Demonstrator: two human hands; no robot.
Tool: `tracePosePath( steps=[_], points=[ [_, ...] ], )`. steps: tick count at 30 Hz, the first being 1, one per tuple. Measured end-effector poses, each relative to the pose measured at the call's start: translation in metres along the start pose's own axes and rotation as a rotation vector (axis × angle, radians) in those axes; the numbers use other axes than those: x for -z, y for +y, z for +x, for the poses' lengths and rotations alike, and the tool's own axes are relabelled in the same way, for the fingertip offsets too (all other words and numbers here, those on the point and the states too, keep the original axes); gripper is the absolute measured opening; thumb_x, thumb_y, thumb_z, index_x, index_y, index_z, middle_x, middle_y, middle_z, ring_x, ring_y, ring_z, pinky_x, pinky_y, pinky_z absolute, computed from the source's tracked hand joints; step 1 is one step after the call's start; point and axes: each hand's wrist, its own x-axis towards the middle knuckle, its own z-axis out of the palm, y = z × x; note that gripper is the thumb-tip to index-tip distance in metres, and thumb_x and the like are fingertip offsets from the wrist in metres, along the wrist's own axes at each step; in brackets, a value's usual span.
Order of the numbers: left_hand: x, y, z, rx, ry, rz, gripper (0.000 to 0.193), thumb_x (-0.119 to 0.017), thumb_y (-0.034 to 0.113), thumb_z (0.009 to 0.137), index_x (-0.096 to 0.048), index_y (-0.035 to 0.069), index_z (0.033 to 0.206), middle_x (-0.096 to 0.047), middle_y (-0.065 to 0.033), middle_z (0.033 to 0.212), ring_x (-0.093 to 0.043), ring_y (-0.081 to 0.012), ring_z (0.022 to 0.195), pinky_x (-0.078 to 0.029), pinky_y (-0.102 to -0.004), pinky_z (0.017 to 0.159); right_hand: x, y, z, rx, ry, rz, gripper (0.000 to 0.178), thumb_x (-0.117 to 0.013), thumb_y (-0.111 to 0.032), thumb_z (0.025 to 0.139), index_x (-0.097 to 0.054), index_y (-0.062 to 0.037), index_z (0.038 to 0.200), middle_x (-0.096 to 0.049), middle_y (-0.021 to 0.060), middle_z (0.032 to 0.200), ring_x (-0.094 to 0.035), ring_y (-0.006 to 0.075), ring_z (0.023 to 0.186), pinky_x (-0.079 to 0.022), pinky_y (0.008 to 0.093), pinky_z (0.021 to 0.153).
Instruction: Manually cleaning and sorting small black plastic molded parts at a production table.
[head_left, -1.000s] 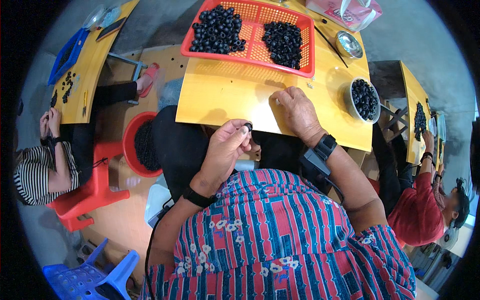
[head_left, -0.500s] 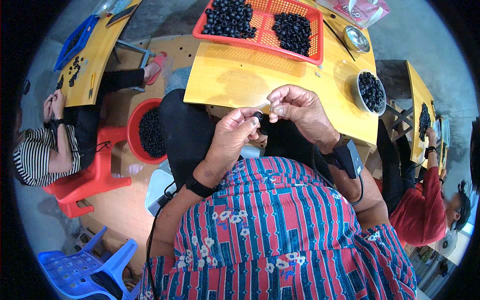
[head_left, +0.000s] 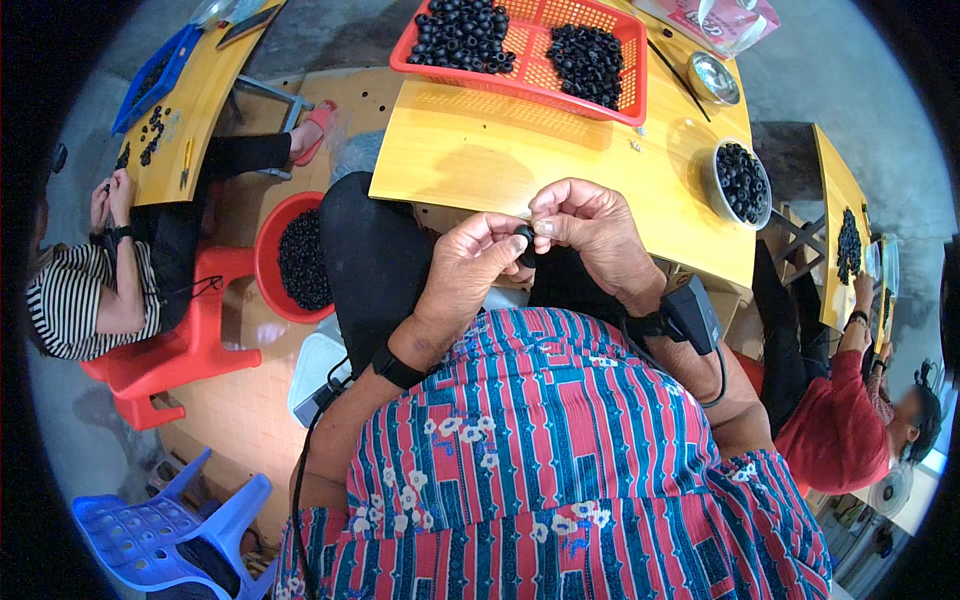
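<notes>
In front of my lap, just off the near edge of the yellow table (head_left: pixel 480 150), my two hands meet. My left hand (head_left: pixel 465 262) pinches a small round black piece (head_left: pixel 525 232), smooth and bead-like, between thumb and fingertips. Fingertips of my right hand (head_left: pixel 598 240) are pinched together right against that piece. Whatever they hold is too small to make out. A red plastic basket (head_left: pixel 520 86) on the table carries two heaps of similar black parts. To the right stands a pale bowl (head_left: pixel 716 195) full of black parts.
Beyond the bowl lie a metal dish (head_left: pixel 712 80), a dark thin stick (head_left: pixel 676 78) and a pink bag (head_left: pixel 715 22). A red tub (head_left: pixel 266 262) of black parts stands on the floor at left. A blue chair (head_left: pixel 140 535) is lower left. Co-workers sit at tables on both sides.
My right fingertips have closed the small gap and now touch the black piece. A tiny shiny bit that showed in them earlier is hidden. The left hand still pinches the piece.
</notes>
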Motion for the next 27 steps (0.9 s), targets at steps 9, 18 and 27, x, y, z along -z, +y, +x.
tracePosePath(
  steps=[9, 18, 27],
  points=[
    [0.005, 0.0, 0.004, -0.026, 0.0, 0.086, 0.017, -0.057, 0.009, 0.088, -0.058, 0.002, 0.103, -0.058, 0.0012, 0.079, -0.05, -0.0041, 0.066, -0.041, -0.0171, 0.06, -0.002, 0.01, 0.002, 0.0, 0.037, 0.003, 0.013, -0.063, 0.002, 0.079, -0.061, -0.0007, 0.092, -0.061, 0.0025, 0.08, -0.055, 0.009, 0.066, -0.047, 0.0209, 0.063],
    [0.007, -0.001, 0.007, -0.07, -0.166, 0.107, 0.015, -0.056, 0.0, 0.086, -0.057, -0.003, 0.1, -0.063, -0.006, 0.089, -0.059, -0.0085, 0.08, -0.048, -0.021, 0.072, 0.004, 0.009, 0.007, -0.276, -0.096, 0.261, 0.025, -0.064, 0.001, 0.076, -0.057, -0.0008, 0.1, -0.06, 0.0036, 0.079, -0.058, 0.0087, 0.064, -0.048, 0.0193, 0.06],
    [0.009, 0.012, 0.015, 0.045, -0.03, 0.167, 0.015, -0.059, 0.002, 0.084, -0.059, 0.0, 0.099, -0.059, -0.0007, 0.082, -0.054, -0.0044, 0.072, -0.046, -0.0189, 0.066, 0.018, -0.05, 0.032, -0.094, 0.111, -0.239, 0.009, -0.062, -0.007, 0.085, -0.063, -0.001, 0.091, -0.06, -0.0003, 0.075, -0.053, 0.0055, 0.06, -0.045, 0.019, 0.055]
  ],
)
